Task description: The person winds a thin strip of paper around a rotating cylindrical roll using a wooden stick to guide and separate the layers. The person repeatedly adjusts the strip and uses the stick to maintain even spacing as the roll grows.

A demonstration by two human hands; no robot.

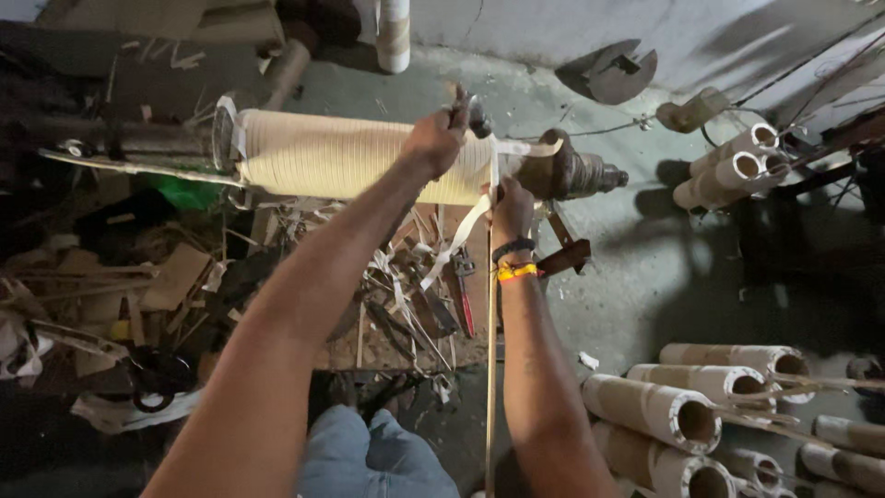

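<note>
A person's left hand closes around a small dark tool pressed to the top of a cream-coloured wound coil, while the right hand pinches a pale strip of tape that runs taut from below up onto the coil's right end. The coil lies horizontally on a metal spindle above a low workbench littered with paper scraps and a red-handled tool. Done well, the work appears to call for steady tension on the tape and each turn laid flush beside the last, with the tool holding the layer down so nothing slackens. Both arms reach forward nearly straight, the left crossing diagonally over the bench with the wrist cocked downward, the right rising more vertically, a dark and orange wristband at its wrist. Cardboard tubes are stacked on the concrete floor at lower right, more standing near the wall beyond, and scissors rest among the offcuts at left.
</note>
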